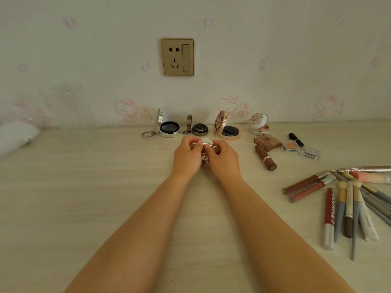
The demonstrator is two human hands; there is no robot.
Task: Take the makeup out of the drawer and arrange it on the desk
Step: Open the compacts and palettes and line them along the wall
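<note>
Both hands, left hand (187, 156) and right hand (222, 158), pinch a small round compact (206, 142) mid-tabletop (105, 187), seemingly opening it; next, I judge, it joins the open compacts (198, 129) at twelve o'clock.

Pale cartoon-cat wallpaper (275, 60), gold wall socket (177, 57), light wood-grain desk (84, 187)

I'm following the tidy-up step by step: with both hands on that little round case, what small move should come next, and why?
Probably open the small round case and set it in the back row. The left hand and right hand both pinch it, and the four compacts by the wall all stand open, so this one likely joins them.
</note>
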